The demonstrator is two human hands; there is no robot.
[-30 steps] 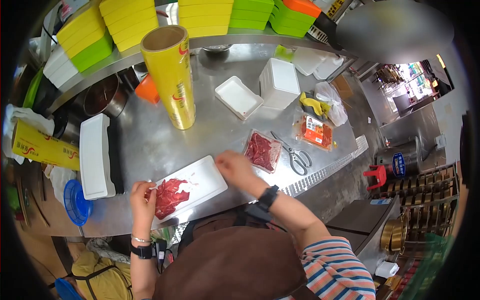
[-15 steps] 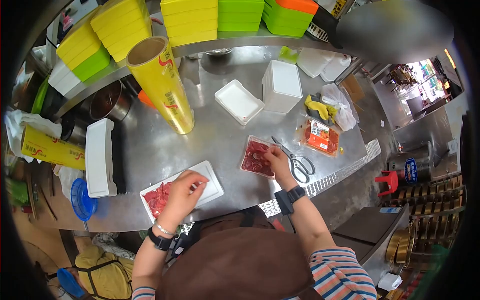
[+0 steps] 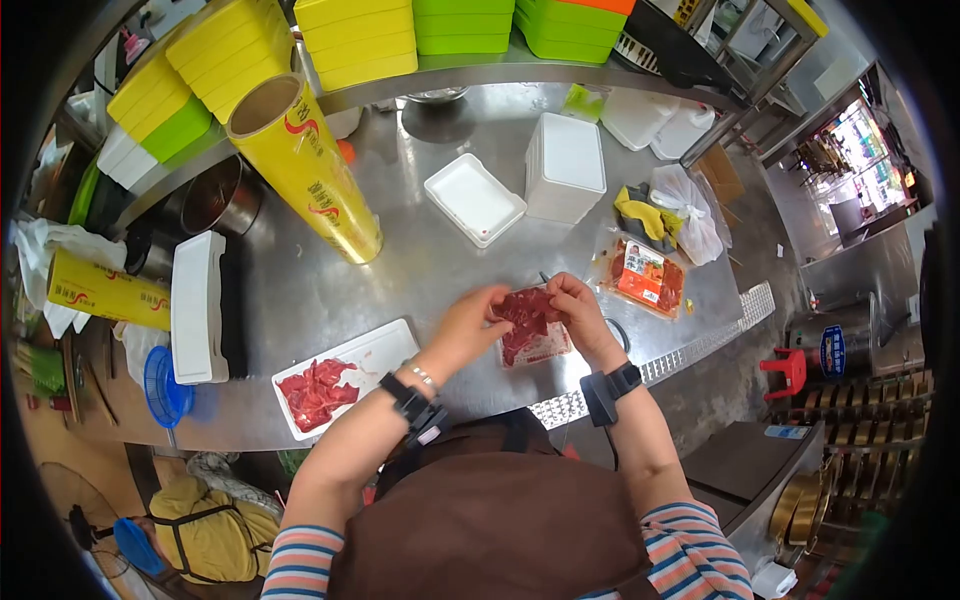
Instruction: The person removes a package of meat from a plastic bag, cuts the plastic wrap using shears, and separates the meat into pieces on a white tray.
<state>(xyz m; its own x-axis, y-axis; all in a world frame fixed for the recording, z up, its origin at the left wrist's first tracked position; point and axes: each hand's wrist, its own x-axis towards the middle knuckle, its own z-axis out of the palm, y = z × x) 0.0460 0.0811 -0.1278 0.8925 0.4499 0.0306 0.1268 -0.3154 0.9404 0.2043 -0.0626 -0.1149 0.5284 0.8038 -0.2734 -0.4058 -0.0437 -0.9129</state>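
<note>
Both my hands grip a slab of sliced red meat (image 3: 527, 322), lifted a little over a small tray (image 3: 552, 350). My left hand (image 3: 470, 325) pinches its left edge, and my right hand (image 3: 582, 318) closes on its upper right corner. Left of them lies a white tray (image 3: 385, 358) with red meat slices (image 3: 316, 393) heaped at its left end. Behind my right hand are scissors (image 3: 622, 335), mostly covered by it. A sealed pack of marinated meat (image 3: 645, 278) with an orange label rests further right.
A white tray (image 3: 475, 200) and a stack of white trays (image 3: 565, 168) stand at the back. A tall yellow film roll (image 3: 315, 180) stands left of them. Yellow boxes (image 3: 355, 45) line the shelf. Another person (image 3: 205, 530) is at lower left.
My left hand has moved right from the white tray to the small tray. Both hands now hold the meat, which has been raised from the small tray.
</note>
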